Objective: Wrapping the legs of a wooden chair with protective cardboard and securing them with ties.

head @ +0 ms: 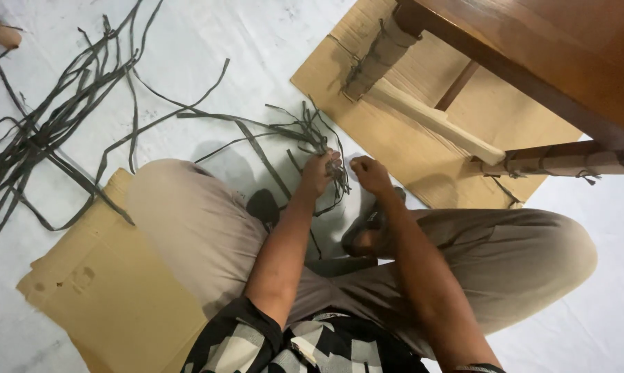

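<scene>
- A loose spread of dark straps (56, 124) is seen on the white floor (208, 41) at the far left, beside a flat cardboard sheet (112, 290).
- A tangled bunch of strap ends (312, 135) is pinched in the closed left hand (319, 173), just above the knees.
- The right hand (371, 174) is held just beside it, fingers curled shut on 1 thin strand.
- A wooden table (533, 48) with cardboard-wrapped legs (381, 59) is seen at the right.

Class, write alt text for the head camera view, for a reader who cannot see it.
A seated person's left hand grips a tangle of dark strips while the right hand pinches nearby. More strips trail across the white floor, beside cardboard and a wooden table with wrapped legs.
</scene>
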